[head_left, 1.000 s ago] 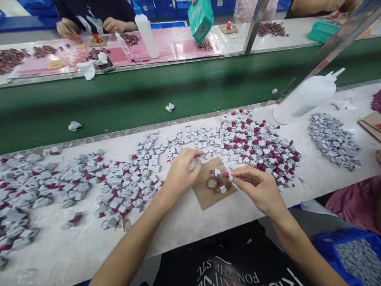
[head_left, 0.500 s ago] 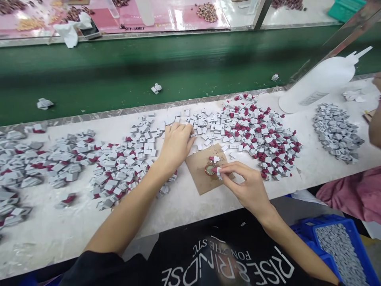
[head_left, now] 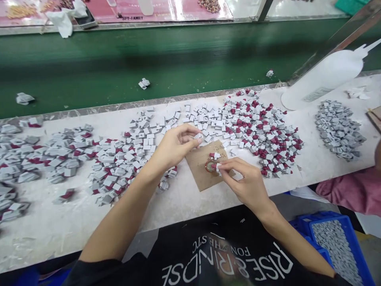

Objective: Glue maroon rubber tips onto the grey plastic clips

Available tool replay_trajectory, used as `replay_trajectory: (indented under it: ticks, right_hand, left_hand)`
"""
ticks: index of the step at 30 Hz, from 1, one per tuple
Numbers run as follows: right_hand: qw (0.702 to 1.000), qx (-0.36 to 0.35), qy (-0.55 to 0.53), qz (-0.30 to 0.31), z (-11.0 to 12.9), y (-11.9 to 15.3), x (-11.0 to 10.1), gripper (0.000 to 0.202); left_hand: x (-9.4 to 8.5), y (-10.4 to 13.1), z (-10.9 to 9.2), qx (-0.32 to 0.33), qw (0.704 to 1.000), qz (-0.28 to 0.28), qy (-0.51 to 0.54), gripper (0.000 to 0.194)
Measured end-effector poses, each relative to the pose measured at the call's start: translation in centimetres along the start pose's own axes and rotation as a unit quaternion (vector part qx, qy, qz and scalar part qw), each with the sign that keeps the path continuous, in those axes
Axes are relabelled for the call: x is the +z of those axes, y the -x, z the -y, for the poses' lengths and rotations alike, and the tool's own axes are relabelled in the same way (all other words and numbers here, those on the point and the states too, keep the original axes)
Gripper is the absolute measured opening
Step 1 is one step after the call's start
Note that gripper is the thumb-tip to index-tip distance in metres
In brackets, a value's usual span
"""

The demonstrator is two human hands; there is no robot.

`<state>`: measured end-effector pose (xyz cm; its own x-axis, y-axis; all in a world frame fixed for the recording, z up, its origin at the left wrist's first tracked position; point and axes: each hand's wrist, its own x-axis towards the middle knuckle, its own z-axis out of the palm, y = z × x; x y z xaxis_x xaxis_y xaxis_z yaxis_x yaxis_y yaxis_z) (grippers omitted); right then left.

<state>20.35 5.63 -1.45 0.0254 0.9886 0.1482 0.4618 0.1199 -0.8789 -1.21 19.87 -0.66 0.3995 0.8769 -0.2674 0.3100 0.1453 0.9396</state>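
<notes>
My right hand (head_left: 244,178) pinches a small white-and-dark-red plastic piece (head_left: 218,168) between thumb and fingertips. Its red end is at a small round dish or ring (head_left: 209,166) on a brown cardboard square (head_left: 200,178); whether it touches what is inside, I cannot tell. Another red-and-white piece (head_left: 215,155) lies on the cardboard just beyond the ring. Left of it, my left hand (head_left: 178,145) is closed in a pinch on a small light-grey plastic piece (head_left: 199,137), over the cardboard's far left edge. Loose light-grey pieces (head_left: 208,123) lie beyond both hands.
Red-and-white pieces are heaped (head_left: 264,135) on the right, and mixed grey and red ones (head_left: 113,171) spread leftward. A white squeeze bottle (head_left: 324,77) leans beside a grey pile (head_left: 339,129). A green belt (head_left: 190,59) runs behind. Blue crates (head_left: 354,242) stand below, near another person's pink sleeve (head_left: 351,190).
My left hand has lifted from the loose grey pieces and come nearer the cardboard, a grey piece now showing in its fingertips. My right hand stays by the ring with its piece.
</notes>
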Motion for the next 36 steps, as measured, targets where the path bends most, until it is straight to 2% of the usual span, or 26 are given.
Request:
replay_trajectory:
  ticks: [5, 10, 15, 21, 24, 29, 36]
  right_hand:
    - [0.999, 0.013, -0.029, -0.012, 0.4, -0.1, -0.3, 0.020]
    - [0.981, 0.097, -0.155, -0.070, 0.2, -0.9, -0.8, 0.014]
    - [0.922, 0.182, -0.315, -0.136, -0.9, -2.7, -1.5, 0.011]
    - [0.886, 0.173, -0.416, -0.111, -0.5, -4.3, -2.2, 0.013]
    - [0.888, 0.163, -0.415, -0.111, -0.2, -4.4, -2.3, 0.014]
    - [0.909, 0.157, -0.370, -0.112, -0.4, -4.2, -2.3, 0.015]
    - [0.936, 0.158, -0.287, -0.131, -0.4, -4.2, -2.2, 0.015]
  left_hand:
    - [0.2, 0.7, -0.3, -0.041, 0.996, 0.014, 0.083, 0.034]
    - [1.2, 1.1, -0.5, -0.075, 0.987, 0.012, 0.141, 0.032]
    - [3.0, 1.4, -1.5, -0.025, 0.979, 0.051, 0.194, 0.029]
    - [4.6, 1.3, -2.8, 0.019, 0.966, 0.079, 0.244, 0.034]
    - [5.1, 1.1, -2.6, 0.024, 0.960, 0.080, 0.266, 0.036]
    - [5.3, 0.8, -2.1, 0.022, 0.956, 0.087, 0.279, 0.040]
    - [5.3, 1.1, -2.5, 0.007, 0.967, 0.084, 0.239, 0.035]
